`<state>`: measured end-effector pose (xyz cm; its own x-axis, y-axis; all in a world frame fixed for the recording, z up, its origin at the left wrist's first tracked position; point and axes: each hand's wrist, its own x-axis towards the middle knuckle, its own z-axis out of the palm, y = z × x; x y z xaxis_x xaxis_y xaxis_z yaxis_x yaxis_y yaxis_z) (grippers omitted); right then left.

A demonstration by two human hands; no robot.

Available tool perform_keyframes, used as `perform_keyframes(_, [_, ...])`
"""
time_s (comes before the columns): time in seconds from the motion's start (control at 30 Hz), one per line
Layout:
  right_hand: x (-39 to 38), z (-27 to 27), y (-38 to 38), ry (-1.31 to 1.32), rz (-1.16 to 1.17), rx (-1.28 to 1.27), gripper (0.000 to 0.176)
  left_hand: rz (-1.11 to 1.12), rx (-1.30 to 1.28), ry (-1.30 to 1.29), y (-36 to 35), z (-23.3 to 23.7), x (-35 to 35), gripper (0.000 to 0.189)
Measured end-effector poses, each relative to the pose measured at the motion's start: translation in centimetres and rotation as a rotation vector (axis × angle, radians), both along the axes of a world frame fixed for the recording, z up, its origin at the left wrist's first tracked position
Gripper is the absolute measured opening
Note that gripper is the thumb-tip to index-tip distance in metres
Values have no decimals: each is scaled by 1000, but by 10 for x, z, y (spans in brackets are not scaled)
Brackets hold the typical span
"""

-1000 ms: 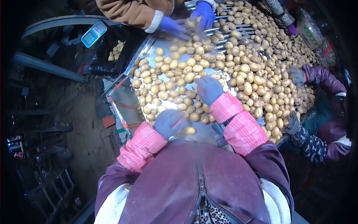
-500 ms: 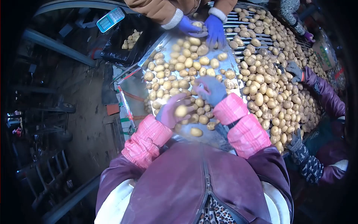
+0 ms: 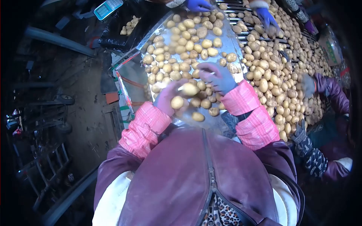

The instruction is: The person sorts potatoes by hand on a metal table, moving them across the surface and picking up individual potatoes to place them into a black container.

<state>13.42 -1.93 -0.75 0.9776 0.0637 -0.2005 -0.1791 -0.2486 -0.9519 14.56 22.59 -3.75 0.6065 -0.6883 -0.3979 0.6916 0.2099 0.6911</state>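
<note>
Many yellow potatoes (image 3: 184, 67) lie on a shiny metal tray (image 3: 226, 39) in front of me. My left hand (image 3: 168, 96), in a pinkish glove, is at the tray's near left with its fingers round a potato (image 3: 177, 102). Another potato (image 3: 189, 89), blurred, is at its fingertips. To the right, my right hand (image 3: 218, 77), in a grey and pink glove, hangs over the potatoes with fingers bent. Motion and the glove hide whether anything is in it. One potato (image 3: 198, 116) sits near the tray's front edge.
A roller conveyor (image 3: 235, 17) heaped with potatoes (image 3: 279, 86) runs along the right. Across the tray are a co-worker's purple-gloved hands (image 3: 198, 5). Other co-workers' gloved hands (image 3: 308, 86) are at the right. A blue-framed scale (image 3: 108, 9) and black bag (image 3: 113, 35) are upper left.
My right hand has shifted slightly up. A second potato now shows at my left hand's fingertips. The co-worker opposite has moved one hand right, over the rollers. The view has shifted a little.
</note>
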Motion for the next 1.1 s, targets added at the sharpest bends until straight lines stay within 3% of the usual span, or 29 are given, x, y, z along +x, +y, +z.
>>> perform_keyframes(0.07, [-18, 3, -14, -78, -164, -19, 52, 17, -206, 416, 1, 5, 3, 42])
perform_keyframes(0.1, [-34, -16, -37, -165, -62, -366, 62, 64, -12, 295, -5, 18, -7, 43])
perform_keyframes(0.17, [-70, -27, -47, -173, 94, -716, 71, 110, 141, 343, -2, 28, -9, 51])
perform_keyframes(0.2, [-87, -25, -47, -176, 175, -892, 75, 147, 91, 379, 2, 28, -9, 52])
perform_keyframes(0.23, [-97, -17, -38, -62, 231, -819, 84, 181, 40, 411, 5, 26, -11, 54])
perform_keyframes(0.33, [-107, -25, -13, -67, 392, -1210, 88, 202, 6, 421, 10, 16, -9, 56])
perform_keyframes(0.43, [-95, -48, 0, -90, 415, -1271, 88, 183, -11, 400, 11, 9, -12, 53])
perform_keyframes(0.57, [-70, -60, 8, -78, 311, -1078, 84, 120, 70, 306, 4, 13, -23, 52])
perform_keyframes(0.63, [-60, -53, 13, -145, 491, -1329, 79, 78, 63, 296, 0, 4, -25, 51])
perform_keyframes(0.7, [-49, -68, 24, -158, 320, -1262, 67, 25, 39, 307, -4, -3, -24, 53])
perform_keyframes(0.77, [-41, -110, 14, -272, 303, -1070, 58, -27, 35, 309, -9, -1, -25, 55])
perform_keyframes(0.83, [-29, -68, 10, -130, 188, -793, 48, -27, 91, 332, -14, 3, -28, 61])
perform_keyframes(0.9, [-29, -39, -20, -309, 161, -1157, 47, -12, 118, 353, -21, 8, -31, 62])
perform_keyframes(0.97, [-25, -39, -47, -357, 14, -1324, 47, -10, 141, 332, -21, 4, -32, 65])
perform_keyframes(1.03, [-11, -43, -58, -268, -246, -1290, 48, -10, 86, 351, -21, 1, -30, 66])
perform_keyframes(1.1, [-9, -36, -50, -59, -59, -1216, 48, -7, 41, 360, -19, -5, -26, 65])
